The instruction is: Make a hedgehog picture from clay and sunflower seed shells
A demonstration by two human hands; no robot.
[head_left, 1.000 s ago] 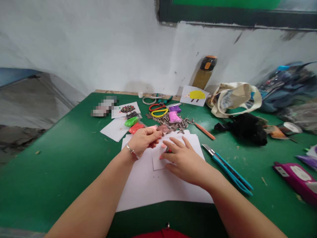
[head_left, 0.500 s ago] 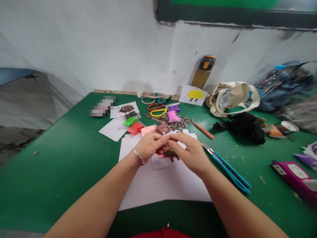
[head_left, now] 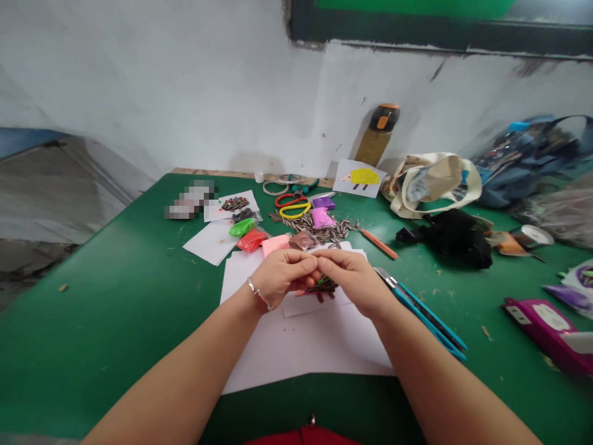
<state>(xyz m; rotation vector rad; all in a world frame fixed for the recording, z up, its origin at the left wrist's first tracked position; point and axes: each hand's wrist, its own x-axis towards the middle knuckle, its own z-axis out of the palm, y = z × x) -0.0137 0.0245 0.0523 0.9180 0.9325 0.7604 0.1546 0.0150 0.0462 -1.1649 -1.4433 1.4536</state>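
Left hand [head_left: 285, 272] and right hand [head_left: 354, 276] pinched closed, tip to tip, likely for fine control; anything held hidden. Seed-studded figure [head_left: 323, 288] lies below on small card [head_left: 298, 306], white paper [head_left: 296, 353] underneath, presumably shielding green table [head_left: 115, 303].

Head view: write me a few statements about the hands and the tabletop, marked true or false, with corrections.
1. The left hand and right hand are close together above the white paper. True.
2. The silver bracelet is on the right arm. False: it is on the left arm.
3. The blue cutter lies to the right of the white paper. True.
4. The yellow animal drawing is under the hands. False: it is at the back of the table, near the bottle.
5. The red packet lies between the green packet and the pale pink packet. True.
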